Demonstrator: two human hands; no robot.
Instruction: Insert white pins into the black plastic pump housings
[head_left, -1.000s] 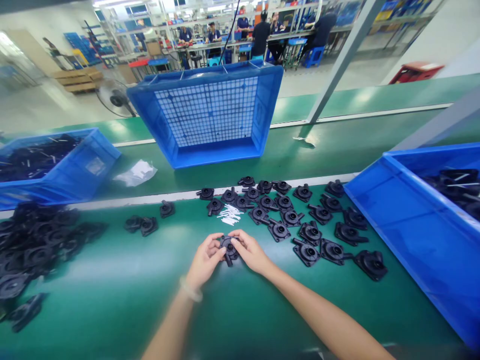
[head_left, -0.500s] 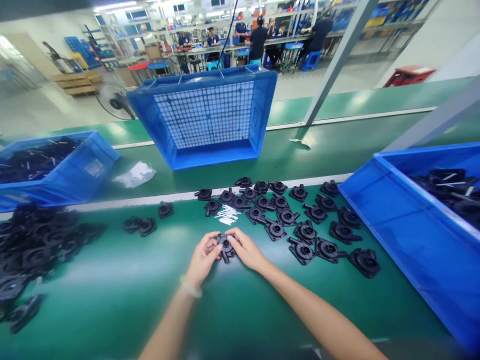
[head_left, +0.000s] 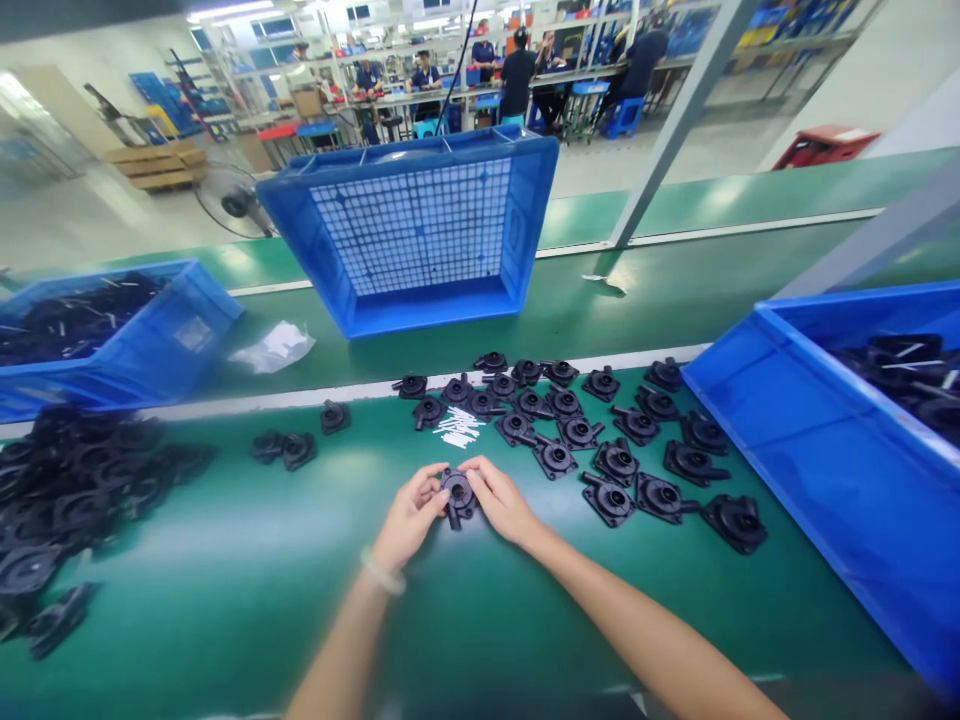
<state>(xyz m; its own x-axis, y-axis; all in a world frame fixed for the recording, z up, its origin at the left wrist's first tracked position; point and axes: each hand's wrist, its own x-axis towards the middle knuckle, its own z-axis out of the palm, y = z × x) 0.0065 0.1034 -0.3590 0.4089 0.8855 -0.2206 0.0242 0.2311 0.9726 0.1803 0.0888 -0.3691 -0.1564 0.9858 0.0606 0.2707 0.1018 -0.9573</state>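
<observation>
Between my two hands is a black plastic pump housing (head_left: 458,490) with a round hole in its middle and a short spout pointing toward me. My left hand (head_left: 412,510) grips its left side, thumb on the face. On the right edge, my right hand (head_left: 499,497) closes thumb and fingers round it. Just beyond lies a small heap of white pins (head_left: 459,427). Several similar black housings (head_left: 556,457) are spread on the green bench to the right of the pins. A few more housings (head_left: 298,451) lie to the left of my hands.
A blue crate (head_left: 435,322) stands tipped on its side at the back. Blue bins with black parts stand at left (head_left: 172,340) and right (head_left: 810,480). A pile of black parts (head_left: 82,470) covers the left end of the bench (head_left: 247,580). A plastic bag (head_left: 274,348) lies behind; people sit far off.
The housing has turned slightly in my fingers, and its central hole shows more openly. Both hands stay round it. The whole view has shifted a little.
</observation>
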